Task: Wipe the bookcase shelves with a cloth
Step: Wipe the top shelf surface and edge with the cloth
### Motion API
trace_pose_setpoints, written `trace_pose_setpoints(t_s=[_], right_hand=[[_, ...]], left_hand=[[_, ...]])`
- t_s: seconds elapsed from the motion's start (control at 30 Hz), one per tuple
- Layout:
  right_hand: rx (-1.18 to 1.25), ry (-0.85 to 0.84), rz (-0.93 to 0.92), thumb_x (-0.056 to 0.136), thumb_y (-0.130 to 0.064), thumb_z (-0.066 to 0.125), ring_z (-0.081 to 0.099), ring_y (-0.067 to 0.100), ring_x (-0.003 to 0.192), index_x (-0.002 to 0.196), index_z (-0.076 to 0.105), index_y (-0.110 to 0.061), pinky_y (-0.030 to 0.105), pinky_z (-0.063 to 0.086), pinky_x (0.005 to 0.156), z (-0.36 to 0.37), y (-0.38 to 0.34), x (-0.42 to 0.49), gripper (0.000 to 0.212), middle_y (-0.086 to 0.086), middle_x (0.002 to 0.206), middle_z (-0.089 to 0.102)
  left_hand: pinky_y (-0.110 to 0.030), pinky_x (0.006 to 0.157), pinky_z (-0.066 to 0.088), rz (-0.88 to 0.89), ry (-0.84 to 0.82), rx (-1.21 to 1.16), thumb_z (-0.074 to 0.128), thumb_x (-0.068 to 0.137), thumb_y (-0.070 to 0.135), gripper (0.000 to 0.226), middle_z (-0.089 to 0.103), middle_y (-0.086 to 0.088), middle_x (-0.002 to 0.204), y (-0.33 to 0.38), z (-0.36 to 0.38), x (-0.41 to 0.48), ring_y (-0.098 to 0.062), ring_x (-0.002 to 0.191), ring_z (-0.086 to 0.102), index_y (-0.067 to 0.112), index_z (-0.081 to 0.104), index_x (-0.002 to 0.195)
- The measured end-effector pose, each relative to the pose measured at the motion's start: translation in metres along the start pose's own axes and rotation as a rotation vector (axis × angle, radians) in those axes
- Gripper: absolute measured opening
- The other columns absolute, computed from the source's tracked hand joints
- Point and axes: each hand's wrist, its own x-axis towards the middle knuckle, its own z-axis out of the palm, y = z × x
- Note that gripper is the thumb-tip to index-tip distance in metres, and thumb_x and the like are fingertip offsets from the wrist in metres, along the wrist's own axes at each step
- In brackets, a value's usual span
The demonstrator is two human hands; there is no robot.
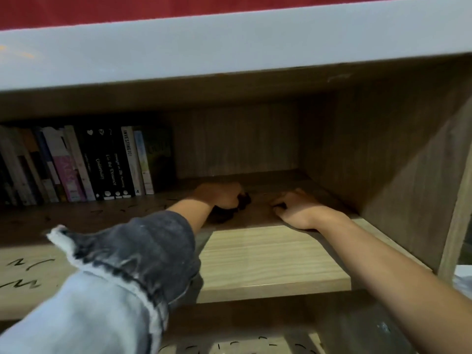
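Both my hands reach into a wooden bookcase shelf. My left hand is curled around a dark bunched cloth deep in the shaded part of the shelf, just right of a row of upright books. A grey sleeve covers that forearm. My right hand rests on the shelf board a short way to the right of the cloth, fingers bent loosely and holding nothing; its forearm is bare.
The bookcase's right side panel stands close to my right hand. A thick pale board forms the top overhead. Black scribble marks cover the left of the shelf and the lower shelf.
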Motion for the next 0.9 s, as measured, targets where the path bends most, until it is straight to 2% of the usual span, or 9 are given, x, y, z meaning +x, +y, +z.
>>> trace_pose_setpoints(t_s=[0.1, 0.2, 0.4, 0.5, 0.57, 0.63, 0.73, 0.8, 0.9], right_hand=[[0.003, -0.018, 0.016, 0.096, -0.04, 0.034, 0.021, 0.031, 0.137, 0.132, 0.046, -0.038, 0.047, 0.024, 0.11, -0.001, -0.001, -0.003, 0.039, 0.002, 0.147, 0.034], [-0.062, -0.007, 0.061, 0.097, -0.04, 0.031, 0.02, 0.03, 0.137, 0.135, 0.044, -0.03, 0.046, 0.018, 0.109, -0.002, -0.002, -0.006, 0.042, 0.004, 0.146, 0.035], [-0.063, -0.021, 0.141, 0.097, -0.044, 0.027, 0.031, 0.028, 0.133, 0.137, 0.042, -0.024, 0.048, 0.014, 0.11, -0.007, 0.001, -0.01, 0.047, 0.006, 0.144, 0.038], [-0.032, -0.009, 0.138, 0.095, -0.047, 0.029, 0.035, 0.029, 0.13, 0.135, 0.044, -0.026, 0.046, 0.023, 0.109, -0.006, 0.006, -0.008, 0.047, 0.006, 0.142, 0.041], [-0.009, 0.005, 0.132, 0.094, -0.049, 0.029, 0.037, 0.03, 0.129, 0.133, 0.046, -0.029, 0.046, 0.029, 0.106, -0.007, 0.009, -0.004, 0.047, 0.006, 0.141, 0.043], [-0.007, -0.006, 0.127, 0.092, -0.049, 0.03, 0.04, 0.03, 0.126, 0.129, 0.05, -0.031, 0.045, 0.033, 0.104, -0.005, 0.009, -0.001, 0.046, 0.005, 0.138, 0.046], [0.012, 0.011, 0.116, 0.091, -0.048, 0.035, 0.049, 0.029, 0.116, 0.123, 0.055, -0.03, 0.043, 0.04, 0.098, -0.007, 0.011, 0.001, 0.042, 0.005, 0.13, 0.053], [0.036, -0.003, 0.131, 0.092, -0.047, 0.037, 0.051, 0.028, 0.112, 0.125, 0.055, -0.025, 0.042, 0.043, 0.096, -0.008, 0.009, -0.001, 0.043, 0.007, 0.128, 0.054], [0.024, -0.019, 0.139, 0.092, -0.048, 0.036, 0.05, 0.028, 0.114, 0.127, 0.053, -0.023, 0.043, 0.042, 0.098, -0.004, 0.01, 0.0, 0.046, 0.008, 0.132, 0.051]], left_hand=[[-0.018, 0.059, 0.045, 0.068, -0.005, -0.134, 0.046, 0.094, 0.017, 0.026, 0.064, 0.004, 0.087, 0.005, -0.001, -0.002, -0.004, 0.061, 0.056, 0.026, 0.064, 0.109], [-0.03, 0.082, 0.053, 0.126, -0.088, -0.122, 0.046, 0.087, 0.011, 0.047, 0.066, 0.006, 0.11, -0.008, -0.003, -0.015, -0.013, 0.087, 0.065, 0.038, 0.058, 0.123], [-0.033, 0.08, 0.049, -0.016, 0.026, -0.193, 0.051, 0.09, 0.018, 0.037, 0.064, -0.002, 0.114, -0.006, 0.001, 0.026, -0.018, 0.09, 0.062, 0.031, 0.059, 0.123], [-0.034, 0.075, 0.049, -0.077, 0.034, -0.311, 0.052, 0.092, 0.033, 0.031, 0.063, -0.01, 0.116, 0.01, 0.008, 0.05, -0.029, 0.098, 0.063, 0.027, 0.059, 0.122], [-0.03, 0.065, 0.05, -0.055, 0.021, -0.33, 0.053, 0.092, 0.037, 0.03, 0.062, -0.015, 0.116, 0.018, 0.006, 0.057, -0.026, 0.085, 0.064, 0.027, 0.061, 0.119], [-0.022, 0.058, 0.046, 0.027, -0.026, -0.3, 0.053, 0.093, 0.022, 0.03, 0.063, -0.009, 0.112, 0.018, 0.003, 0.051, -0.013, 0.071, 0.059, 0.027, 0.061, 0.122], [-0.024, 0.074, 0.05, 0.139, -0.11, -0.17, 0.049, 0.086, 0.0, 0.056, 0.061, 0.003, 0.117, 0.01, -0.01, 0.027, -0.013, 0.087, 0.061, 0.033, 0.053, 0.13], [-0.028, 0.081, 0.05, 0.145, -0.173, -0.158, 0.048, 0.082, -0.005, 0.062, 0.063, 0.005, 0.114, -0.003, -0.015, 0.009, -0.016, 0.094, 0.062, 0.038, 0.054, 0.127], [-0.025, 0.074, 0.048, 0.081, -0.157, -0.211, 0.048, 0.083, -0.003, 0.062, 0.063, 0.008, 0.107, -0.017, -0.01, 0.001, -0.016, 0.087, 0.063, 0.045, 0.055, 0.121]])
